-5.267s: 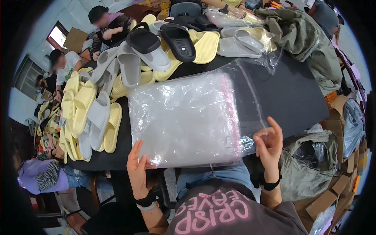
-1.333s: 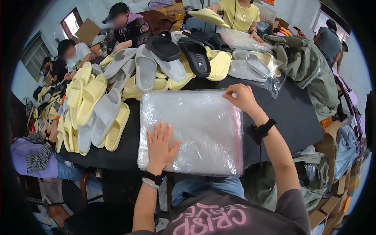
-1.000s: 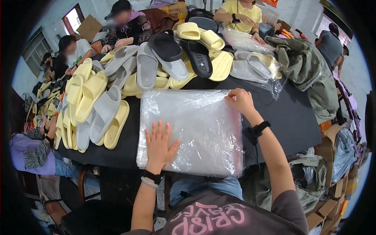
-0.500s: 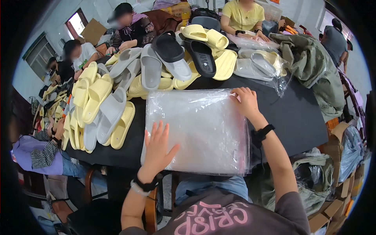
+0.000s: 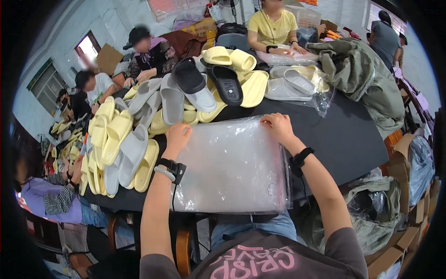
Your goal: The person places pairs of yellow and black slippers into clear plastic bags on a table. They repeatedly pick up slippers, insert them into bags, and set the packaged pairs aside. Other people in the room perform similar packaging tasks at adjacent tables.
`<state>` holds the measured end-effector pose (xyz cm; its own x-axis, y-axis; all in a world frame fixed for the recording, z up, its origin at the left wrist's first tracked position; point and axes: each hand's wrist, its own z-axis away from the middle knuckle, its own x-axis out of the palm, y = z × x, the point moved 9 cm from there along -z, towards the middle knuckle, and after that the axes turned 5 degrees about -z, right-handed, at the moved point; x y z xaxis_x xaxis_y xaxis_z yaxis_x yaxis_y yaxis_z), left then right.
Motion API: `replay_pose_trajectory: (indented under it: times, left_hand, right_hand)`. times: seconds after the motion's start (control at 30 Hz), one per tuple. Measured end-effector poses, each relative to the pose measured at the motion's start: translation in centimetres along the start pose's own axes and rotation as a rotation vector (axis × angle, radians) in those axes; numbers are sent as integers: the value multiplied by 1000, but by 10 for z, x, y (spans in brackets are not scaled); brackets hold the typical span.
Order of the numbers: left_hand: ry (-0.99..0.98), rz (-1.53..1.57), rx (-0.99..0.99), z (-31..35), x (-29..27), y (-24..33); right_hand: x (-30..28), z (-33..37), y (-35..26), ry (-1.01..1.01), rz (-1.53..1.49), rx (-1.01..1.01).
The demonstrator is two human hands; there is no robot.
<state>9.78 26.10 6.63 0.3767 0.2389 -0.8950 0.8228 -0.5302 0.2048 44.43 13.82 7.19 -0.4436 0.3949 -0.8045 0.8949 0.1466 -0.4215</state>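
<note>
A flat stack of clear plastic bags (image 5: pixel 227 172) lies on the black table in front of me, its right side edged with a pinkish strip. My left hand (image 5: pixel 178 138) is at the stack's far left corner, fingers curled over the edge. At the far right corner my right hand (image 5: pixel 278 127) pinches the plastic between thumb and fingers. Just beyond my hands rises a heap of slippers: a grey slipper (image 5: pixel 172 100), a black slipper (image 5: pixel 225 86) and several yellow ones, such as the yellow slipper (image 5: pixel 118 137) to the left.
Grey slippers in a clear bag (image 5: pixel 289 87) lie at the table's far side, beside a large grey-green sack (image 5: pixel 357 69). Bare black tabletop (image 5: pixel 339 135) stretches to my right. Cardboard boxes (image 5: pixel 402 237) stand at the lower right. Several people sit around the far and left sides.
My left hand has gone from lying flat on the stack to its far left corner, fingers now curled. My right hand stays at the far right corner. The view has shifted slightly.
</note>
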Motion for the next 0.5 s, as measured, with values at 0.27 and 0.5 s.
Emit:
replay_pose_trajectory:
  times: [0.27, 0.5]
  left_hand:
    - [6, -77, -113, 5, -1, -10]
    - [-68, -295, 136, 76, -19, 74]
  right_hand:
    - [-2, 3, -8, -6, 6, -19]
    - [-42, 81, -110, -107, 71, -420]
